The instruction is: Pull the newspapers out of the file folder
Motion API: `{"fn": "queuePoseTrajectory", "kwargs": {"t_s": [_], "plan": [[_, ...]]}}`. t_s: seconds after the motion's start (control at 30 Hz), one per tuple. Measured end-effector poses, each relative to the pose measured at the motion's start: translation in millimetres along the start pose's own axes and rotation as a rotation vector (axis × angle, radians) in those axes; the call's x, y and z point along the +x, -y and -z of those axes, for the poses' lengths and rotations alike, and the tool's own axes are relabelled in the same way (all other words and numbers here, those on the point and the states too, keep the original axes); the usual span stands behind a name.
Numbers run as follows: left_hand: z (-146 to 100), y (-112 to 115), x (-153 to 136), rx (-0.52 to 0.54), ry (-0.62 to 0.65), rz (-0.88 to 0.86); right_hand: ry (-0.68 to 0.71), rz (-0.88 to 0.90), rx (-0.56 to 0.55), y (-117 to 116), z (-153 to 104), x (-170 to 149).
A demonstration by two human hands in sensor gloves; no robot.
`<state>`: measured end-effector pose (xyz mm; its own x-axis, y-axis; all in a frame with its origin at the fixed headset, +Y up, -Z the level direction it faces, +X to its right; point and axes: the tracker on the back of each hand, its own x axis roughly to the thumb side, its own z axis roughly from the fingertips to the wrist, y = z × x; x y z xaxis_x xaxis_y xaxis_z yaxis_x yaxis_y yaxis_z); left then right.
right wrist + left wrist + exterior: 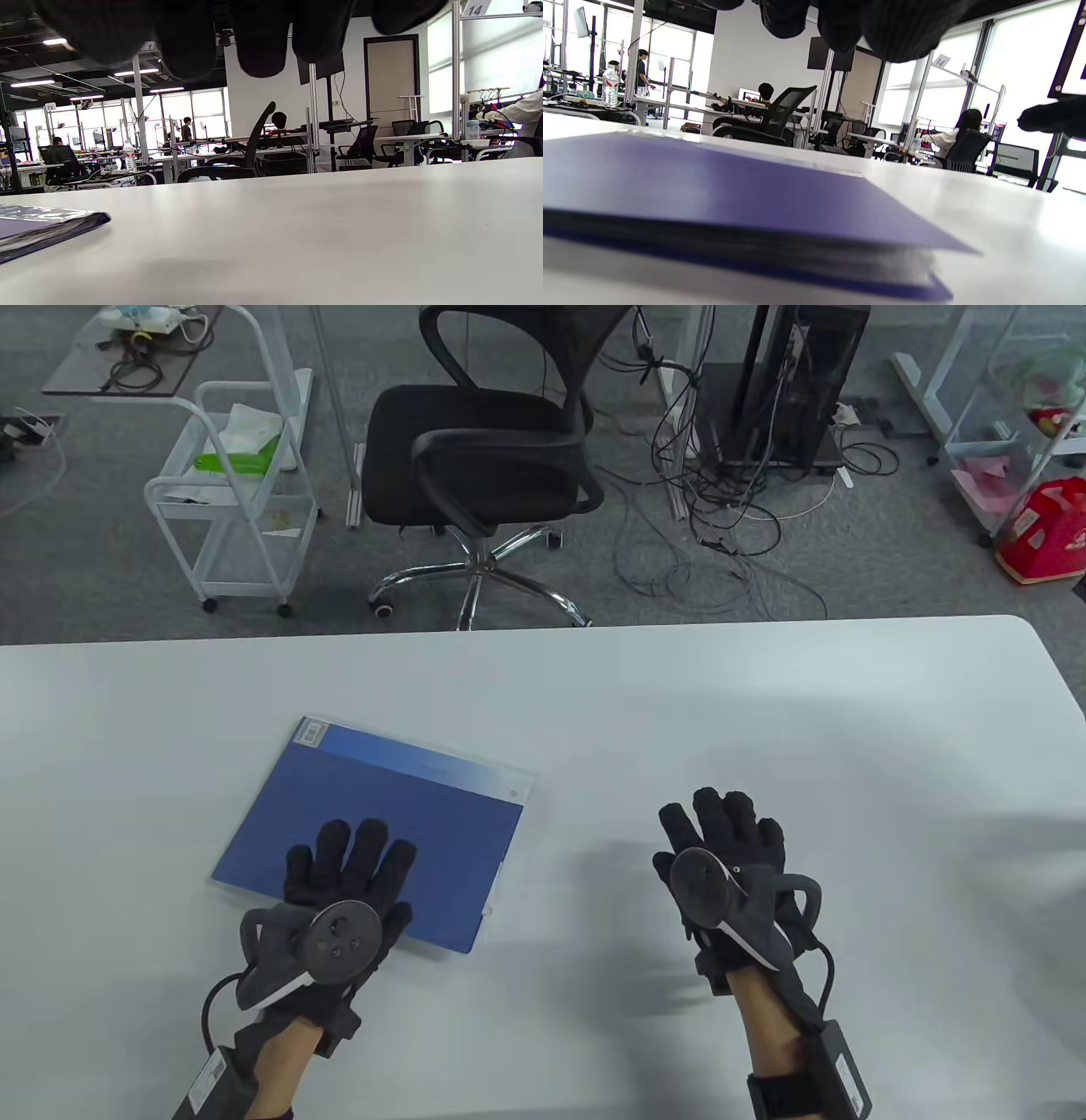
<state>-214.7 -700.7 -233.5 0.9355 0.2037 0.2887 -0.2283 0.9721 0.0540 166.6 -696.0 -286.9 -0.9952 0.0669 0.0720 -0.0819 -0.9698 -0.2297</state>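
Note:
A blue file folder [382, 814] lies shut and flat on the white table [764, 704], left of centre, with a lighter strip and a barcode label along its far edge. In the left wrist view the folder [712, 190] fills the foreground, and grey sheet edges [840, 262] show between its covers. My left hand [352, 865] is over the folder's near part with fingers spread; I cannot tell whether it touches. Its fingers [882, 29] hang above the cover. My right hand [725, 836] is open over bare table to the folder's right, holding nothing. The folder's corner [42, 233] shows at the left of the right wrist view.
Beyond the table's far edge stand a black office chair [484, 466], a white wire cart [237, 492] and a tangle of cables [721, 517] on the floor. The table's right corner is rounded [1031, 636].

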Motion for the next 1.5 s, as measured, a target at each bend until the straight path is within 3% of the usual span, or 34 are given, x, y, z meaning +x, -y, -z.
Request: {"fn": "queuePoseTrajectory", "kwargs": {"t_s": [0.23,0.37,0.57,0.77,0.93,1.1,1.27,1.43,1.5], "plan": [[54,-35,-2,0.005,-0.053,0.0,-0.023,0.052,-0.004,2,-1,-12],[94,-37,-4,-0.027,-0.087,-0.013,-0.037,0.08,-0.007,3,-3,-16],[144,-4,-22,-0.188,-0.176,0.029,-0.055,0.096,0.002,2,-2,-24],[180,42,-50,-0.437,-0.24,0.098,-0.069,0.093,0.029,-3,0,-28],[194,63,-54,-0.566,-0.12,0.291,-0.078,0.091,0.031,-3,1,-31],[202,76,-59,-0.624,-0.126,0.276,-0.089,0.081,0.049,-7,1,-34],[198,79,-61,-0.562,-0.095,0.265,-0.092,0.073,0.06,-10,2,-35],[194,83,-62,-0.609,-0.085,0.225,-0.101,0.074,0.07,-11,2,-36],[192,82,-60,-0.571,-0.063,0.239,-0.102,0.077,0.069,-10,2,-36]]}}
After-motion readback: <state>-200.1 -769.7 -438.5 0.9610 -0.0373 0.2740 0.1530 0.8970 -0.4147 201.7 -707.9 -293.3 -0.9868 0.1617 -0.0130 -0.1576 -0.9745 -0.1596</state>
